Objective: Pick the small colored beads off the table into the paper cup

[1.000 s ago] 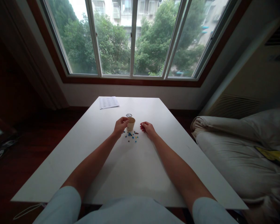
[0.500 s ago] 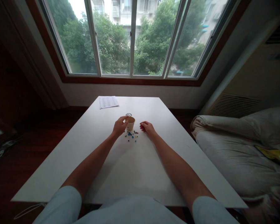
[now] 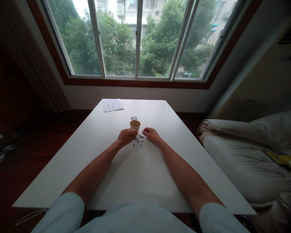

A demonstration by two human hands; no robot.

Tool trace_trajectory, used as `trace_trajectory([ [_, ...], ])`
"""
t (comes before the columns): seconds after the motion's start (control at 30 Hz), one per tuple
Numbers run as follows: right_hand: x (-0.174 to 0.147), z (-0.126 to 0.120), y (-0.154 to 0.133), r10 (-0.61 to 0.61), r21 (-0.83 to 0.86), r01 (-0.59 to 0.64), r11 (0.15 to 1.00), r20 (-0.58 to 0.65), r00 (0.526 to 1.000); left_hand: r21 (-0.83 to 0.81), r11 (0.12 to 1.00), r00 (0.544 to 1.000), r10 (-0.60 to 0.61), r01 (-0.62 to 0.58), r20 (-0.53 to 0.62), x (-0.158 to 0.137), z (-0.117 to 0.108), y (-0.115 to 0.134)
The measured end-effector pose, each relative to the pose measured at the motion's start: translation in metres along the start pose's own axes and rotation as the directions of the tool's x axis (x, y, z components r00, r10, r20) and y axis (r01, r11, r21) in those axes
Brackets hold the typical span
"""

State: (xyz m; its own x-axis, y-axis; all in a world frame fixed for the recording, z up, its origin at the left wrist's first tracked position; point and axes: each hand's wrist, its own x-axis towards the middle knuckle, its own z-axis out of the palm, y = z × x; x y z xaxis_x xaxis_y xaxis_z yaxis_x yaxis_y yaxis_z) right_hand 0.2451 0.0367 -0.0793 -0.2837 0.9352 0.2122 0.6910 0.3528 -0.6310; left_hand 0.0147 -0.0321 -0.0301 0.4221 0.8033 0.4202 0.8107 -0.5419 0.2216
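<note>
A brown paper cup (image 3: 135,124) stands upright on the white table, its lower left part hidden behind my left hand (image 3: 127,136). That hand is low in front of the cup with its fingers curled together; anything between them is too small to see. Small blue, black and yellow pieces (image 3: 138,141), perhaps building bricks, lie scattered just in front of the cup. To their right, my right hand (image 3: 151,134) rests near the table with thumb and fingers pressed together. Whether it holds a piece cannot be made out.
The white table (image 3: 135,181) reaches toward the window (image 3: 135,48). Printed sheets (image 3: 113,105) lie at its far left corner. Behind the cup lies a thin dark-rimmed loop (image 3: 134,118). A pale padded sofa (image 3: 242,155) stands beside the table on the right.
My left hand has let go of the cup's rim and come down in front of it, beside the small pieces. My right hand has shifted slightly left, toward them.
</note>
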Motion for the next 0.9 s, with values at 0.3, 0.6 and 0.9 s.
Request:
trace_trajectory([
  [0.3, -0.009, -0.001, -0.014, -0.085, -0.166, 0.094, 0.982, 0.062, 0.994, 0.042, 0.994, 0.967, -0.103, 0.096, 0.231, -0.004, 0.014, -0.005],
  [0.6, -0.008, -0.005, -0.006, -0.068, -0.16, 0.084, 0.984, 0.101, 0.993, 0.057, 0.992, 0.956, -0.127, 0.116, 0.266, -0.004, 0.012, -0.005],
  [0.9, -0.01, -0.005, -0.01, -0.139, -0.183, 0.159, 0.97, 0.118, 0.983, 0.044, 0.992, 0.96, -0.124, 0.117, 0.251, -0.005, 0.015, -0.003],
])
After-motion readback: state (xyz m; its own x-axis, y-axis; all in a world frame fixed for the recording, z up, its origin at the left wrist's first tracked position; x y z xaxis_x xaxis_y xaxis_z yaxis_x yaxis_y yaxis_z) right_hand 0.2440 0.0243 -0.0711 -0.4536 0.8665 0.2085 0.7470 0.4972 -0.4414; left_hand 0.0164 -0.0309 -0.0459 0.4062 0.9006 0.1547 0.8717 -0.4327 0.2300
